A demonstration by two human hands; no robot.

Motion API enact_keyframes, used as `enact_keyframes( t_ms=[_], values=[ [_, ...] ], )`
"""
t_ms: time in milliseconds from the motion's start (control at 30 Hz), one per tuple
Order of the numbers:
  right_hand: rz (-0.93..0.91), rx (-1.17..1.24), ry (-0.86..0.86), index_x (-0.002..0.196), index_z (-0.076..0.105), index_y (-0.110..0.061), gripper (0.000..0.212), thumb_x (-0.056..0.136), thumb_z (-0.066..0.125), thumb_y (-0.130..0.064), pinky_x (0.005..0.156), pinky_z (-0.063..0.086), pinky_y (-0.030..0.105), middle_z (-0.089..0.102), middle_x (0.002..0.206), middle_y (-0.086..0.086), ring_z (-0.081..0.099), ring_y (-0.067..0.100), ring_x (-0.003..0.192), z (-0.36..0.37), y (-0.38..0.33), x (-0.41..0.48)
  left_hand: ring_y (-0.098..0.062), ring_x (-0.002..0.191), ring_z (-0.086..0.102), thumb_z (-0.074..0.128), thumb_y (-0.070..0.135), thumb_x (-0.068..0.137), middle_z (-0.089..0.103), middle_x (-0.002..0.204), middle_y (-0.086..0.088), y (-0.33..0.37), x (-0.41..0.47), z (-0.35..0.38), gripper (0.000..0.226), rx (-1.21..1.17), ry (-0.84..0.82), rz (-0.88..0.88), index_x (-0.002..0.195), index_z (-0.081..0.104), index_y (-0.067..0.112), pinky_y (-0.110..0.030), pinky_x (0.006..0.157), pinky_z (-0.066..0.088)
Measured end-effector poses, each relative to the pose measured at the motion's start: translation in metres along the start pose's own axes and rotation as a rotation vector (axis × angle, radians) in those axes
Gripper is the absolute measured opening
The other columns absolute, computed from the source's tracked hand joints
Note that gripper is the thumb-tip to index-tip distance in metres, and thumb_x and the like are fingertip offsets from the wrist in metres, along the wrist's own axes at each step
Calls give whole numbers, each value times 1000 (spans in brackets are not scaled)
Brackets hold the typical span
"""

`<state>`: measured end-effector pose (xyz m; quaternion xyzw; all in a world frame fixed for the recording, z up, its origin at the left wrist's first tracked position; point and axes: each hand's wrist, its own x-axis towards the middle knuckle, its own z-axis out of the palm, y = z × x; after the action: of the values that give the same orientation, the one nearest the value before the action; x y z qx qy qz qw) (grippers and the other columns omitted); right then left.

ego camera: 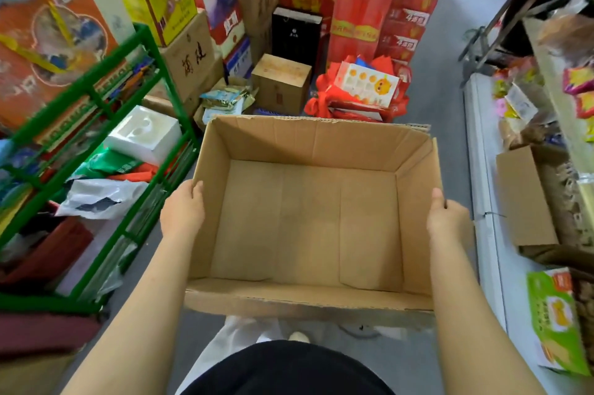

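Fingers were hidden behind the outer walls of the open brown cardboard box (308,224); only thumbs showed. The left hand (181,208) and right hand (446,216) gripped its opposite side rims, holding it between them beside a green metal rack (143,32).

A narrow aisle of grey floor (450,50) runs through a crowded, evenly lit shop. A green metal rack (96,85) stuffed with bags stands on the left beside stacked cartons (189,53). Tall red gift boxes (363,8) rise at the far end, and a white chest freezer (483,169) lines the right.
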<state>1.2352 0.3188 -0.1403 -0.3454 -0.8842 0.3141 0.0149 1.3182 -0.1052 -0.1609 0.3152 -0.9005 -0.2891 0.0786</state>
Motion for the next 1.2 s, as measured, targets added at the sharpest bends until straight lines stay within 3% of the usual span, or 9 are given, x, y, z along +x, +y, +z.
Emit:
enact_keyframes(
  t_ms=[333,467,600,767,867,1200],
  values=[
    [62,-25,28,67,45,-6,53,101,32,-45,49,27,27,47,63,8,41,23,53,79,-116,100,-38,105,55,33,32,102,62,112,-17,84,194,50,36,50,-75,21,116,57,9,-37,75,36],
    [74,17,19,65,42,-8,52,100,33,-45,50,26,29,46,63,7,41,23,54,91,-156,145,-35,91,54,33,33,102,63,101,-18,125,257,59,35,46,-63,38,104,57,8,-35,70,34],
    [107,79,26,62,37,-11,51,100,35,-46,51,25,30,43,61,6,39,23,53,103,-192,199,-34,90,54,34,34,101,63,101,-14,175,316,78,36,46,-31,76,112,58,11,-34,69,33],
    [152,133,71,61,36,-12,51,99,37,-46,50,23,29,39,57,4,35,20,50,119,-244,293,-37,103,56,35,34,101,62,112,-16,250,390,123,38,70,-48,74,121,57,11,-36,73,34],
    [142,130,67,68,44,-8,49,99,37,-46,49,23,28,41,58,5,34,21,50,125,-275,367,-35,104,56,35,35,101,62,114,-14,300,431,158,38,51,-35,85,124,55,12,-36,76,39],
    [32,142,51,70,45,-8,52,99,34,-50,54,30,29,45,64,9,41,23,55,113,-391,562,-36,107,55,36,32,101,63,115,-15,442,537,232,35,-45,28,63,119,57,11,-36,78,38]
  ],
)
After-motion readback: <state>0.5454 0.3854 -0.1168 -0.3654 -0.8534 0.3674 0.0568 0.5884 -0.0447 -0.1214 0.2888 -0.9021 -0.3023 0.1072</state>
